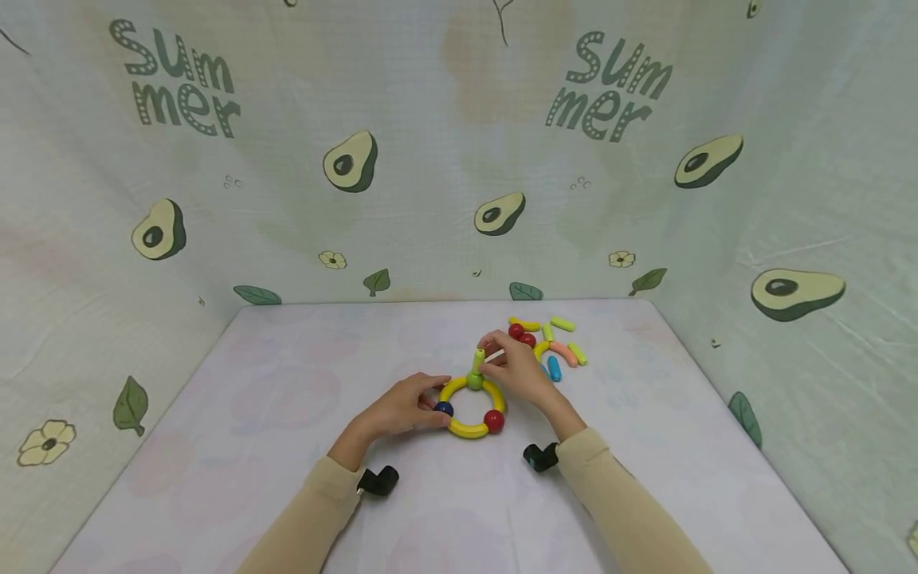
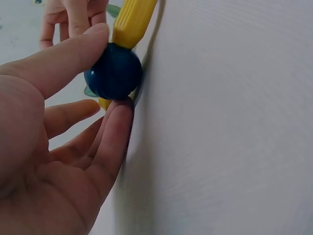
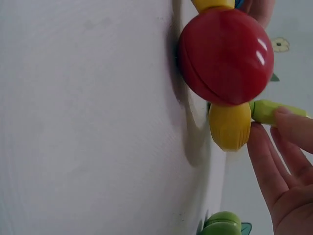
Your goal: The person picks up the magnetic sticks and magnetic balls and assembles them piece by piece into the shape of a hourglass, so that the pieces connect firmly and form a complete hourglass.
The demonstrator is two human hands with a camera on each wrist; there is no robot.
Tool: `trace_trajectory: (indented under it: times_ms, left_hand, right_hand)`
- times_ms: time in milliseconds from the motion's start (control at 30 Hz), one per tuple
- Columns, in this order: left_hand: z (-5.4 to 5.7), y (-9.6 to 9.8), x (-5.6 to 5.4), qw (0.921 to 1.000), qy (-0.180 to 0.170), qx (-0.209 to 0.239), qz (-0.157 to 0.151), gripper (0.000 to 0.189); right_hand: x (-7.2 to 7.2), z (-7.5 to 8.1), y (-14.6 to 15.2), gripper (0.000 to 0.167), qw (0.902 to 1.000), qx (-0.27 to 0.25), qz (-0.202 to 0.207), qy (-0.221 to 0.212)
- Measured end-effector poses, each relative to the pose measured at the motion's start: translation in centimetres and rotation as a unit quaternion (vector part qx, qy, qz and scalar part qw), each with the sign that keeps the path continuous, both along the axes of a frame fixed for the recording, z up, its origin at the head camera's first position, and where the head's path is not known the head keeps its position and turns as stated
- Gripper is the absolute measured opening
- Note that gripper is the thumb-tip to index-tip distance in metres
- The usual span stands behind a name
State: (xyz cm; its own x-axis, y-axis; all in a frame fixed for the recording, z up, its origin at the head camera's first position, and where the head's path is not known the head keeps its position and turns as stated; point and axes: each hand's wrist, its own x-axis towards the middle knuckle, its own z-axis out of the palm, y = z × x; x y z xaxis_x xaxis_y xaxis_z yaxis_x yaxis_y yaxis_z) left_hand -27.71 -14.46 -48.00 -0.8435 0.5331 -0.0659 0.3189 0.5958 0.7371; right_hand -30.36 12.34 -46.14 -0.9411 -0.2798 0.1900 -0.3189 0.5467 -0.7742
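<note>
A ring of yellow curved sticks (image 1: 468,429) joined by a blue ball (image 1: 444,408), a red ball (image 1: 493,420) and a green ball (image 1: 474,381) lies on the table (image 1: 251,414). My left hand (image 1: 409,406) pinches the blue ball (image 2: 113,72) between thumb and fingers. My right hand (image 1: 512,367) pinches a light green stick (image 1: 477,360) standing upright on the green ball. In the right wrist view the red ball (image 3: 225,55) fills the near field, with the green stick (image 3: 274,111) under my fingertips (image 3: 293,125).
A loose heap of coloured sticks and red balls (image 1: 552,343) lies just behind my right hand. Avocado-print cloth walls (image 1: 430,159) close in the table on three sides. Black wrist camera mounts (image 1: 378,480) show near both cuffs.
</note>
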Motion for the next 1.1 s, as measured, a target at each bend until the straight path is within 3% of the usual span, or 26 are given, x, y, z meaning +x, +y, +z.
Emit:
trace_trajectory:
  times_ms: [333, 467, 600, 867, 1100]
  left_hand:
    - [0.0, 0.1, -0.1, 0.9971, -0.048, 0.056, 0.021, 0.057]
    - [-0.1, 0.1, -0.2, 0.9937, -0.066, 0.079, 0.045, 0.047]
    - [-0.2, -0.1, -0.3, 0.9935, -0.055, 0.073, 0.068, 0.042]
    - [-0.2, -0.3, -0.4, 0.9927, -0.043, 0.076, 0.083, 0.043]
    - [0.0, -0.2, -0.5, 0.9890, 0.039, 0.058, 0.130, 0.038]
  right_hand:
    - [-0.5, 0.0, -2.1, 0.031, 0.9989, 0.020, 0.032, 0.030]
    - [-0.5, -0.2, -2.9, 0.031, 0.9981, 0.020, 0.040, 0.043]
    - [-0.6, -0.4, -3.5, 0.030, 0.9977, 0.017, 0.048, 0.045]
    - [-0.4, -0.4, -4.4, 0.029, 0.9975, 0.007, 0.053, 0.046]
    - [-0.1, -0.4, -4.6, 0.029, 0.9973, 0.010, 0.049, 0.055]
